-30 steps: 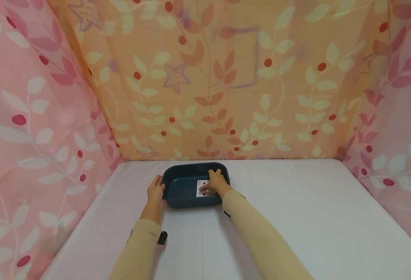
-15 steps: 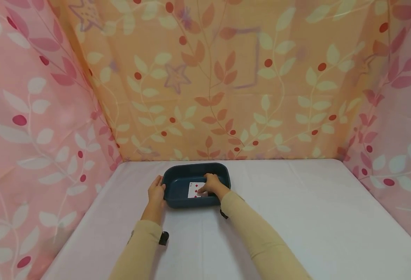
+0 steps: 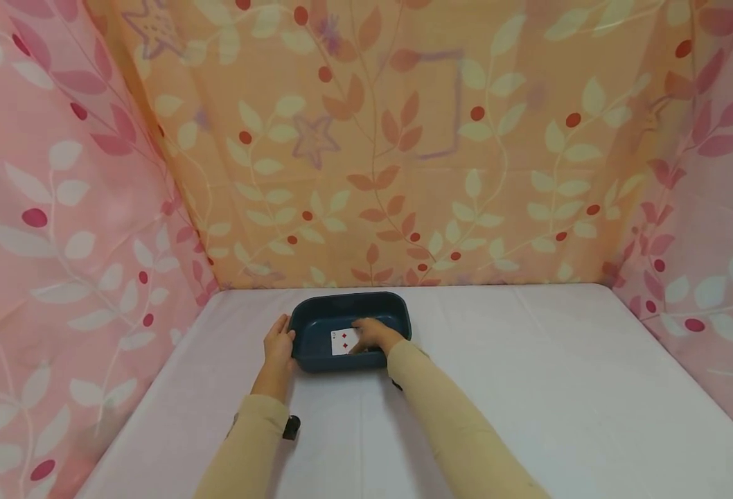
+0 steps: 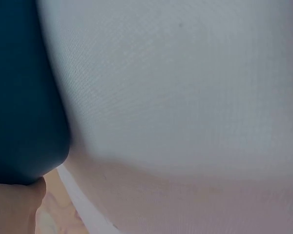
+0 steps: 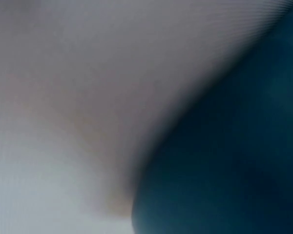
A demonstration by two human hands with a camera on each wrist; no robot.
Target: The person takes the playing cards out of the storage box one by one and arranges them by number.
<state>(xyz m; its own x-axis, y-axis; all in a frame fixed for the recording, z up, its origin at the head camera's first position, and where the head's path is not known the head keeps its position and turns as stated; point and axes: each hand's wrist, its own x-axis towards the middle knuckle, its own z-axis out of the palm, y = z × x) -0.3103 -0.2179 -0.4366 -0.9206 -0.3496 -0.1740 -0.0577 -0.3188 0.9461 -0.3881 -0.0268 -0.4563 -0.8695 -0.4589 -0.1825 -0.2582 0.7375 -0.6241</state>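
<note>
A dark blue rectangular tub (image 3: 316,363) stands near the far side of the table. My left hand (image 3: 277,342) holds its left end, the thumb at the rim and the fingers along the outside. In the left wrist view a bit of that hand (image 4: 14,204) meets the tub wall (image 4: 24,97). My right hand (image 3: 375,335) reaches into the tub with bent fingers around a white playing card (image 3: 339,342) showing red diamonds. The thumb crosses the card's face, and the hand hides its right part. The right wrist view shows only the tub's outer wall (image 5: 224,175), no fingers.
A white cloth covers the table (image 3: 528,388). Leaf-patterned curtains hang on three sides: an orange curtain (image 3: 429,201) behind, pink curtains (image 3: 80,277) at left and right. Black bands sit at the cuffs of the beige sleeves (image 3: 248,436).
My right hand and the playing card have shifted left and slightly toward me inside the tub. My left hand and the tub have stayed nearly in place.
</note>
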